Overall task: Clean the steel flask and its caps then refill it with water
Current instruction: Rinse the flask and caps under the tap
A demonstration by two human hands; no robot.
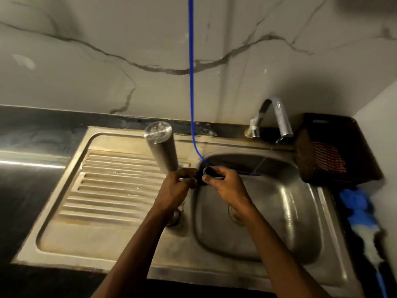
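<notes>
Flask (162,147) inverted by basin edge | both hands' fingers (209,179) grip cap (203,176)

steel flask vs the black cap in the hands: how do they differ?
The steel flask is tall, silver and stands inverted on the drainboard; the black cap is small, dark and held above the sink basin's edge. Nothing grips the flask, while the left hand and right hand both hold the cap. Both are round.
</notes>
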